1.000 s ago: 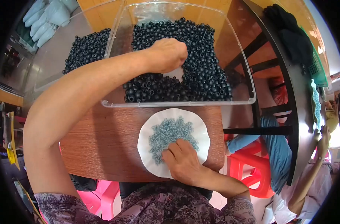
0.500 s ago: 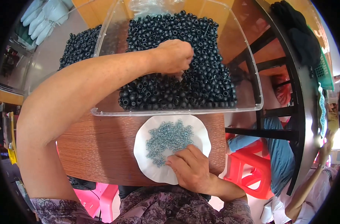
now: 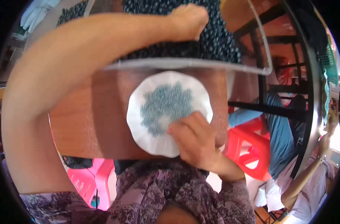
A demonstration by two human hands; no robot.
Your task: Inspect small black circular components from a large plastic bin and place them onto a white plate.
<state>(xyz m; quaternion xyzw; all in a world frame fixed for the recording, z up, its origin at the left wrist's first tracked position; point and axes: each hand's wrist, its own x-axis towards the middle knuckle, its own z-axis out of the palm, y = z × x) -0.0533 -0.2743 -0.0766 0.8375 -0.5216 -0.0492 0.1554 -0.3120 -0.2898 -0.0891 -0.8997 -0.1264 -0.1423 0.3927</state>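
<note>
My left hand [image 3: 190, 21] is closed in a fist above the black ball-shaped pieces with holes [image 3: 177, 52] in the clear plastic bin [image 3: 199, 64]. Whatever it holds, if anything, is hidden behind the fingers. My right hand [image 3: 196, 140] rests at the lower right of a white plate with a wavy rim [image 3: 140, 138], fingertips pinched together at the edge of a pile of small bluish clear rings [image 3: 166, 100]. What sits in the pinch is too small and blurred to make out.
The bin and plate are on a brown wooden table [image 3: 73, 130]. A red plastic stool [image 3: 252, 145] and a pink chair [image 3: 89, 183] flank it. On the right, another person's arm [image 3: 304, 179] and jeans-clad leg [image 3: 281, 130] show beside a dark table edge [image 3: 308, 123].
The view has tilted down, so bin and plate appear higher. My left hand stays closed over the black pieces, seen farther up and right. My right hand stays at the ring pile.
</note>
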